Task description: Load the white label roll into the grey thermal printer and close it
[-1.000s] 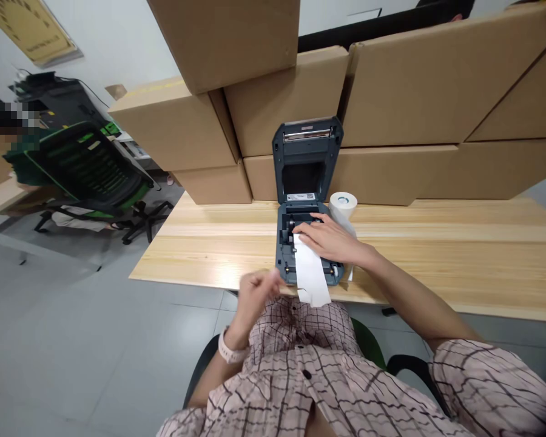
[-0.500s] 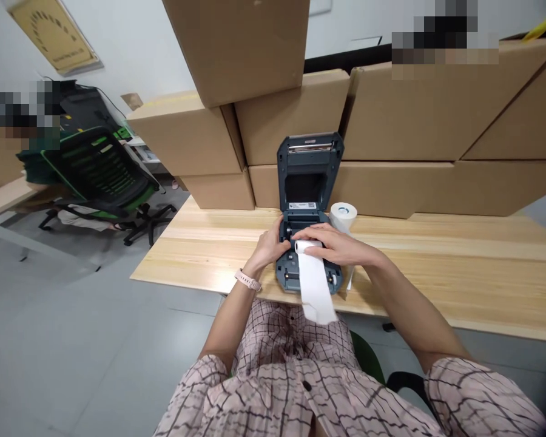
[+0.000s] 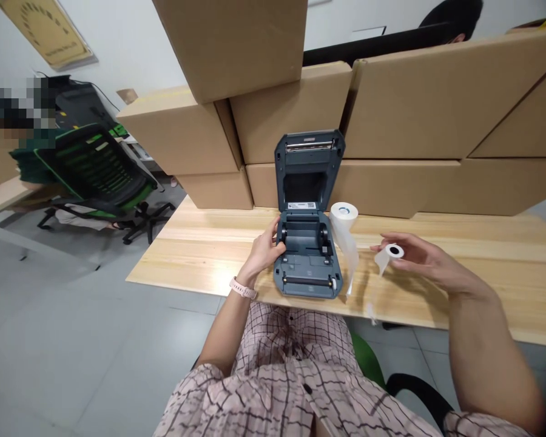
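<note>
A dark grey label printer (image 3: 308, 267) stands on the wooden table with its lid (image 3: 309, 164) raised and its inner bay bare. My left hand (image 3: 264, 250) grips the printer's left edge, thumb over the rim. Off to the right, my right hand (image 3: 416, 258) holds a small white paper roll (image 3: 394, 250) between thumb and fingers, its loose strip trailing down past the table edge. Between printer and right hand, a larger white roll (image 3: 344, 212) rests on the table, its strip hanging forward beside the printer.
Cardboard boxes (image 3: 400, 112) are stacked behind the printer along the table (image 3: 200, 243), one box (image 3: 241, 48) higher up. A person sits at the far left by a green and black chair (image 3: 95, 170). Another person's head shows behind the boxes at upper right.
My right hand has lifted the small roll out of the printer and moved it right, past the larger roll. My left hand stays on the printer's left edge.
</note>
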`<move>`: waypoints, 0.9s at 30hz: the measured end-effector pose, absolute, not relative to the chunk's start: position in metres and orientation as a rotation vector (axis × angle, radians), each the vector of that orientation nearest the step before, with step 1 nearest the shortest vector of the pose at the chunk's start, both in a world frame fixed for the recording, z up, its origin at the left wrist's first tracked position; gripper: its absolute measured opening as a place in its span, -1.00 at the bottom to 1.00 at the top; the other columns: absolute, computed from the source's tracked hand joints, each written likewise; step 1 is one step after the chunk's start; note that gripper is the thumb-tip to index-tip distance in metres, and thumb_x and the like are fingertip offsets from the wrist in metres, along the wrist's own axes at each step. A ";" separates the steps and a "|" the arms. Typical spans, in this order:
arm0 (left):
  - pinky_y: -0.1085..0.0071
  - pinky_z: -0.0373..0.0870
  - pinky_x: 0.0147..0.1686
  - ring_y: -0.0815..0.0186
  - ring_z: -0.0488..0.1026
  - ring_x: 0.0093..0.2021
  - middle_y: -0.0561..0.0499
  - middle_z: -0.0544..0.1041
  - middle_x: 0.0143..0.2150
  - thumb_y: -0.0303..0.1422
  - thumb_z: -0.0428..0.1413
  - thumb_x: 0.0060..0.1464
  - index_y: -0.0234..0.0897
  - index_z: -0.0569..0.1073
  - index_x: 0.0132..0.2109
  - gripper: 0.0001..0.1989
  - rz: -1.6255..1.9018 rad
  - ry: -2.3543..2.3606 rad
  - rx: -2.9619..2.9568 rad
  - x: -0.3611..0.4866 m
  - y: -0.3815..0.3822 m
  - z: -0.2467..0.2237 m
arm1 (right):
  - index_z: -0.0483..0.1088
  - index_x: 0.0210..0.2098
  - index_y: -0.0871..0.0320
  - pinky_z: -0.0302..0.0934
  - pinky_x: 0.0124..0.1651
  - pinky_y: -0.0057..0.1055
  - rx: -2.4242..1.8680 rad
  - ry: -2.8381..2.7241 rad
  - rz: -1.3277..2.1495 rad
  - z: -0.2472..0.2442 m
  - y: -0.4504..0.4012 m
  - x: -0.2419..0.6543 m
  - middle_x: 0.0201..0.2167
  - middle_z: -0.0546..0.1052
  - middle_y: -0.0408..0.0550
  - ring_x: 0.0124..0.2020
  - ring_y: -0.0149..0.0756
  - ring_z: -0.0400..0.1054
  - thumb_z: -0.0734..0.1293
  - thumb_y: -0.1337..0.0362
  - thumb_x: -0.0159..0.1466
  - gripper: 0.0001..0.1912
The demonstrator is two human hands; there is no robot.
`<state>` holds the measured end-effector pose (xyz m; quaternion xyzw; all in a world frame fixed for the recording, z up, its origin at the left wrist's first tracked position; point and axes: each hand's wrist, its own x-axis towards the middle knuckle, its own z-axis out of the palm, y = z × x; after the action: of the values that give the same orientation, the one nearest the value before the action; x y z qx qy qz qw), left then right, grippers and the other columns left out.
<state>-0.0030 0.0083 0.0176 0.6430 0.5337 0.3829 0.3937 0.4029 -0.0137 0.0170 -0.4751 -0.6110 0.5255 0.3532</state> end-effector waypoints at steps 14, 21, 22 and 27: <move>0.27 0.49 0.14 0.14 0.58 0.19 -0.16 0.59 0.29 -0.44 0.11 0.04 -0.21 0.20 0.53 -0.13 1.062 1.234 1.570 0.000 0.005 0.017 | 0.45 0.22 -0.20 0.27 0.45 0.10 -1.219 -1.348 1.496 -0.025 0.015 0.399 0.37 0.49 0.04 0.44 0.10 0.31 0.64 -0.01 0.09 -0.27; 0.31 0.50 -0.01 0.19 0.61 -0.04 -0.06 0.68 0.09 -0.50 0.10 -0.02 -0.17 0.17 0.55 -0.06 0.917 1.345 1.725 0.000 0.007 0.028 | 0.41 0.27 -0.23 0.19 0.49 0.12 -1.228 -1.630 1.308 -0.003 0.089 0.398 0.44 0.41 0.02 0.47 0.09 0.27 0.63 0.08 0.12 -0.24; 0.32 0.49 -0.03 0.19 0.60 -0.07 -0.06 0.69 0.07 -0.50 0.09 -0.02 -0.18 0.15 0.55 -0.05 0.905 1.357 1.734 0.000 0.007 0.029 | 0.40 0.29 -0.21 0.27 0.44 0.06 -1.196 -1.695 1.294 -0.004 0.105 0.393 0.43 0.41 0.06 0.45 0.10 0.30 0.66 0.13 0.08 -0.19; 0.33 0.48 -0.06 0.18 0.61 -0.07 -0.10 0.68 0.09 -0.46 0.09 0.00 -0.22 0.11 0.57 -0.05 0.931 1.377 1.692 -0.001 0.006 0.027 | 0.50 0.20 -0.05 0.51 0.07 -0.24 -1.090 -1.841 1.347 -0.011 0.157 0.357 0.17 0.63 0.12 0.11 0.00 0.57 0.69 0.28 -0.03 -0.19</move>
<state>-0.0008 0.0058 0.0266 0.6612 0.5382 0.3637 0.3752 0.3570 0.1568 -0.0112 -0.4110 -0.6943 0.5079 0.3018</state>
